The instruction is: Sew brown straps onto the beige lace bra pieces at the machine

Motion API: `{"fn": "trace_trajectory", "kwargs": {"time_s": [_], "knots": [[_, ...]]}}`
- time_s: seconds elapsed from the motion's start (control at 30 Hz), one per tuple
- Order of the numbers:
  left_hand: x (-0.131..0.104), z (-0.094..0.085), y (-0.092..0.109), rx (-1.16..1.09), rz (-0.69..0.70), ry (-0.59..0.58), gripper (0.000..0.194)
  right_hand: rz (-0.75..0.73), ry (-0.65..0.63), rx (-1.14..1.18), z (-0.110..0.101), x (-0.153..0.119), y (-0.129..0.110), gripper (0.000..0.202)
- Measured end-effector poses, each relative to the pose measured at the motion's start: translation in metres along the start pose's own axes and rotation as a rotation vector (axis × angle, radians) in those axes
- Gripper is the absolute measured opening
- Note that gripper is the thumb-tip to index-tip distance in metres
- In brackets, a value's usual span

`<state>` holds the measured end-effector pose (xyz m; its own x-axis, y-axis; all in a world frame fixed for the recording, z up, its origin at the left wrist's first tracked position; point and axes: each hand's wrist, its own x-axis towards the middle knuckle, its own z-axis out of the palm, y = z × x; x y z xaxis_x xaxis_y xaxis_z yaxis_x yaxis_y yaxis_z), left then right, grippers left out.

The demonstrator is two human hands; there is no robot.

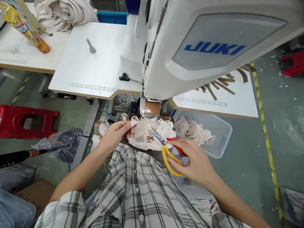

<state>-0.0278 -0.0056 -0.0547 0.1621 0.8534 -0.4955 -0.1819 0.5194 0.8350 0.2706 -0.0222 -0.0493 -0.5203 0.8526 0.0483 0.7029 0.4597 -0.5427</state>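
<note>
My right hand (pixel 193 158) is closed around scissors (pixel 164 141) with one red and one yellow handle loop. Their blades point forward and left over a white lace bra (pixel 142 139), and look slightly parted. A small brown bow (pixel 150 138) sits between the bra's cups. My left hand (pixel 120 131) pinches a small white edge of cloth at the bra's left side, thumb against fingers. The bra lies across my lap, just below the sewing machine's small metal work plate (pixel 152 108). Whether the blade tips touch the cloth I cannot tell.
The white JUKI sewing machine (pixel 213 47) overhangs the lap from above. A clear plastic bin (pixel 220 136) with beige garments stands at the right. Brown strips (pixel 223 85) lie on the right tabletop. A drink bottle (pixel 28 31) and folded cloth (pixel 68 14) are at the upper left.
</note>
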Motion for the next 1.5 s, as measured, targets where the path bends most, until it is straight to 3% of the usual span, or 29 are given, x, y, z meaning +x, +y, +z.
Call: {"fn": "trace_trajectory", "kwargs": {"time_s": [0.23,0.4,0.6,0.73,0.93,1.17,1.37,1.5], "knots": [[-0.001,0.010,-0.001,0.121,0.042,-0.030,0.031,-0.053,-0.023,0.058,0.021,0.028,-0.018,0.042],[-0.001,0.012,0.002,0.218,0.027,-0.038,0.027,-0.068,-0.071,0.110,0.026,0.037,-0.015,0.037],[0.006,0.001,-0.005,-0.023,-0.016,-0.015,0.028,-0.023,-0.047,0.230,0.024,0.025,-0.011,0.031],[0.008,-0.007,-0.011,-0.128,0.021,-0.020,0.031,0.004,-0.048,0.301,0.028,0.023,-0.014,0.047],[0.005,-0.005,-0.009,0.081,0.046,0.022,0.026,0.040,-0.122,0.292,0.037,0.038,-0.023,0.052],[0.004,-0.005,-0.007,0.212,0.075,0.052,0.030,0.025,-0.135,0.305,0.038,0.049,-0.024,0.039],[0.003,-0.005,-0.008,0.115,0.085,0.115,0.031,0.079,-0.129,0.267,0.027,0.029,-0.011,0.035],[0.004,-0.003,-0.004,-0.080,0.067,0.106,0.029,0.204,-0.096,0.170,0.000,0.023,0.030,0.035]]}}
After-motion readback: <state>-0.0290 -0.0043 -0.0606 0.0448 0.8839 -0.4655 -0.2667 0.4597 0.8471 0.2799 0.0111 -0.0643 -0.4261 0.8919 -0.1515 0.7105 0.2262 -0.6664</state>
